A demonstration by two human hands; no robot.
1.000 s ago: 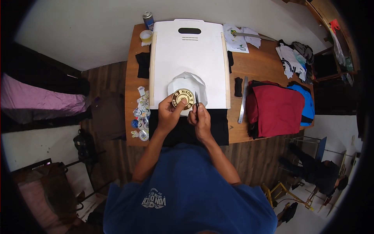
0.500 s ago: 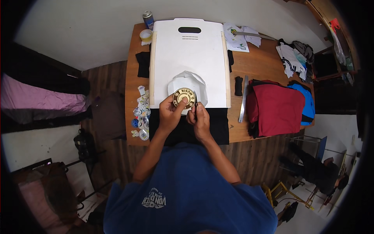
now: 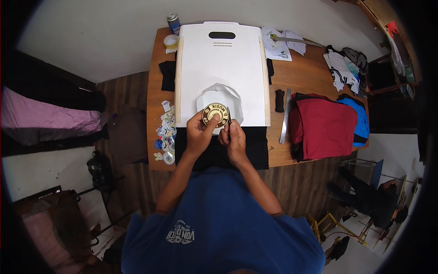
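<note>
My left hand point(image 3: 197, 137) pinches a round cream-and-brown printed disc point(image 3: 221, 110), its thumb lying across the print; it looks like a sticker or transfer. At the disc's right edge, my right hand point(image 3: 235, 142) is closed round a pair of scissors point(image 3: 229, 121), whose thin dark blades point away from me. Behind the disc is a crumpled strip of white paper point(image 3: 236, 105) with a ragged, curled edge. Both hands are above the near end of a white board point(image 3: 222, 68) with a handle slot. Black cloth point(image 3: 253, 144) hangs out from under it.
Cut stickers point(image 3: 167, 132) lie left of the board. A tape roll point(image 3: 171, 41) and a spray can point(image 3: 173, 23) stand behind them. To the right are a metal ruler point(image 3: 285, 116) and folded red cloth point(image 3: 321, 125). Another person point(image 3: 383, 201) is at far right.
My hands, the disc and the scissors look almost unmoved. At far right the other person's arm has shifted slightly.
</note>
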